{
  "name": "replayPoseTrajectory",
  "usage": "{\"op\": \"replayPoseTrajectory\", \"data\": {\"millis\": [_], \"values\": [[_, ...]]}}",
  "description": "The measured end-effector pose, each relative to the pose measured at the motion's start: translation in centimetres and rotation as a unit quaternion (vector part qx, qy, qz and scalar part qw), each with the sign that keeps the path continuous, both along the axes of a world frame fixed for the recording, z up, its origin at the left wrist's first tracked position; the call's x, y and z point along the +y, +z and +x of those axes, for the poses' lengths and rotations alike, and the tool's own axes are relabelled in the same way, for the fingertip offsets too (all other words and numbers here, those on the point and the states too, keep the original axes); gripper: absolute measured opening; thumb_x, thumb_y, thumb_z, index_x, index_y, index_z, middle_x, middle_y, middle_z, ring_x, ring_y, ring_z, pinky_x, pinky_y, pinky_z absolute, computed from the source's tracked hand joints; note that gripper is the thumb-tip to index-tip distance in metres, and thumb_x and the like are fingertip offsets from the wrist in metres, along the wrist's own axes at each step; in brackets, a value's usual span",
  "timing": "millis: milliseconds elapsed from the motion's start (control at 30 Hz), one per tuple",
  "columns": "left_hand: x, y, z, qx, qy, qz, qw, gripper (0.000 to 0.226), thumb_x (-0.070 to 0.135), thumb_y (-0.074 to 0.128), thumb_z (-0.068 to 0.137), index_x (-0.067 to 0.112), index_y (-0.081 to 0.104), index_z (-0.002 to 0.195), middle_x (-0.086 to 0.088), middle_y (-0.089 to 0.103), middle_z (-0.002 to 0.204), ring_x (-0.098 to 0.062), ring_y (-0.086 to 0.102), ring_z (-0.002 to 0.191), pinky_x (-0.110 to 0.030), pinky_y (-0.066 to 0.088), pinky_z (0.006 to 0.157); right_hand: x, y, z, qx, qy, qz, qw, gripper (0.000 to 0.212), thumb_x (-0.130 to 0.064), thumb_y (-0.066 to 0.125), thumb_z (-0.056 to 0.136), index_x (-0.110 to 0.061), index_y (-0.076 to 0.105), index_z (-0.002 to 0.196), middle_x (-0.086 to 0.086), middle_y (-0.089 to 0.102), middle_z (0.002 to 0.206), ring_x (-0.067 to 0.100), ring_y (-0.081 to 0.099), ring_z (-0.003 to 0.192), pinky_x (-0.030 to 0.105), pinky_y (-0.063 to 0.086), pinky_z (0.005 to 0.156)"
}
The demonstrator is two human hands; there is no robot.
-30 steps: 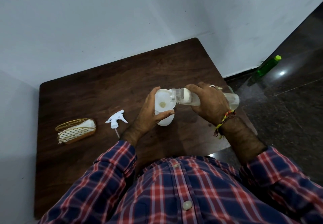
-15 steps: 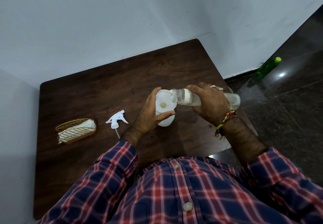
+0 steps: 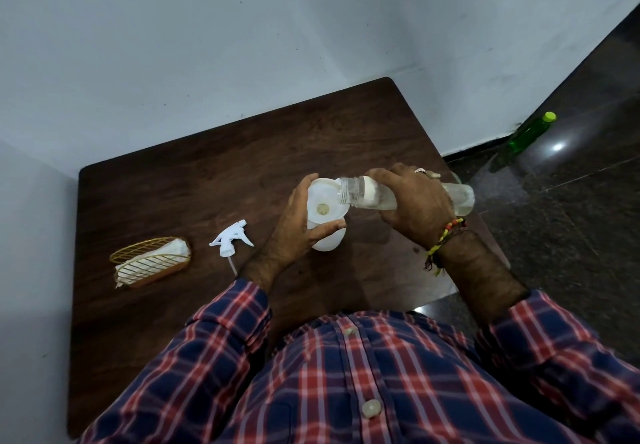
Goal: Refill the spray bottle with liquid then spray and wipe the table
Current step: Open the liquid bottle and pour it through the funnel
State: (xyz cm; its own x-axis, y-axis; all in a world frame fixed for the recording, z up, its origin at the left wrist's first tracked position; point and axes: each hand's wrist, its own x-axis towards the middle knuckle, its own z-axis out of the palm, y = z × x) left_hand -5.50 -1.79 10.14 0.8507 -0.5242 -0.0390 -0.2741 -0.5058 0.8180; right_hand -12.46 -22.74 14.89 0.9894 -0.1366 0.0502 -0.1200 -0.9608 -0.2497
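A dark wooden table (image 3: pixel 180 184) stands in a white corner. The left hand (image 3: pixel 294 232) wraps round a white spray bottle (image 3: pixel 327 241) with a funnel (image 3: pixel 320 197) on top, hiding most of it. The right hand (image 3: pixel 414 204) grips a tipped clear bottle (image 3: pixel 360 194), covering its middle. The trigger sprayer (image 3: pixel 230 241) lies nearby, beside a basket (image 3: pixel 150 261) of cloth.

Head camera looks steeply down, close above table (image 3: pixel 173 173).

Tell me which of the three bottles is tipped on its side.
The clear bottle gripped in the right hand, mouth over the funnel. The white spray bottle in the left hand and the green bottle on the floor stand upright.
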Motion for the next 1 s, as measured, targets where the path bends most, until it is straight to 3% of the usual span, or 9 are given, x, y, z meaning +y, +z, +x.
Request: {"op": "replayPoseTrajectory", "data": {"millis": [133,267,467,1000], "values": [[0.0,0.08,0.14,0.006,-0.006,-0.002,1.0,0.091,0.03,0.082,0.077,0.013,0.027,0.149,-0.004,0.038,0.149,0.0,0.032,0.124,0.003,0.024,0.094,-0.04,0.16,0.14,0.009,0.0,-0.004,1.0,0.065,-0.023,0.081,0.074,-0.029,0.056,0.133,0.004,0.065,0.116,0.03,0.064,0.103,0.046,0.051,0.086],[-0.14,0.46,0.14,0.012,-0.013,-0.004,1.0,0.091,0.03,0.081,0.078,0.013,0.027,0.149,-0.005,0.037,0.149,-0.003,0.032,0.126,-0.017,0.028,0.101,-0.02,0.25,0.23,0.016,0.0,-0.007,1.0,0.066,-0.024,0.081,0.074,-0.03,0.055,0.133,0.004,0.064,0.118,0.03,0.064,0.104,0.047,0.051,0.09],[-0.13,0.17,0.47,0.012,-0.017,-0.003,1.0,0.095,0.044,0.079,0.075,0.015,0.027,0.149,-0.004,0.037,0.149,-0.006,0.035,0.127,-0.026,0.034,0.104,0.04,0.32,0.33,0.014,0.0,-0.006,1.0,0.064,-0.024,0.08,0.075,-0.029,0.055,0.134,0.005,0.065,0.119,0.031,0.064,0.106,0.05,0.051,0.092],[0.13,-0.1,0.7,0.017,-0.008,-0.01,1.0,0.098,0.05,0.077,0.071,0.02,0.026,0.149,0.0,0.038,0.148,-0.007,0.036,0.128,-0.029,0.036,0.106,0.01,-0.16,0.57,0.0,-0.001,-0.003,1.0,0.062,-0.023,0.079,0.073,-0.028,0.057,0.132,0.005,0.066,0.115,0.033,0.065,0.102,0.049,0.051,0.089]]}}
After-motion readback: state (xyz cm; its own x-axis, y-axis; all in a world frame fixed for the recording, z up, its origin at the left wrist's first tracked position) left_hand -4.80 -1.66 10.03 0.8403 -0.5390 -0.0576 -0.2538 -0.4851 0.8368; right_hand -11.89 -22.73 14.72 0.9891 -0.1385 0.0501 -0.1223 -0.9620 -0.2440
